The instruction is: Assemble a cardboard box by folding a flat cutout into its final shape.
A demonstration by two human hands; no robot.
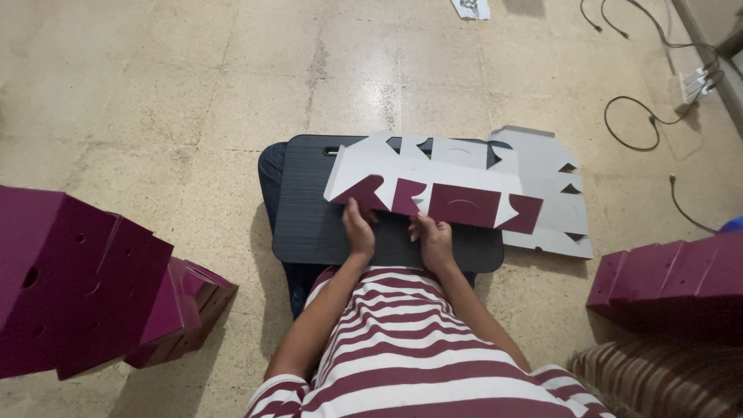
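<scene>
Workpiece: a flat die-cut carton blank, thin card, grey-white on one face and maroon on the other, with notched flaps and curved slit cuts along its length.
Workpiece position: it lies across the far half of a black lap board, with its near edge folded up so the maroon flaps face me.
Left grip: my left hand rests on the near edge of the blank, fingers bent over a maroon flap and pressing it; I cannot tell whether the thumb pinches underneath.
Right grip: my right hand sits just beside the left, fingertips touching the lower edge of the next maroon flap; whether it truly clasps the card is not visible.
Board: ribbed, matte, rounded corners, a handle slot at its far left; it lies over my lap.
Second blank: a grey card sheet of the same cut lies flat on the floor, partly under the right end of the workpiece.
Left pile: folded maroon boxes with punched round holes, stacked on the floor.
Right pile: more maroon boxes, well apart from my hands.
Floor: pale speckled stone tile; black cables trail at the far right.
Clothing: striped maroon-and-white shirt.
</scene>
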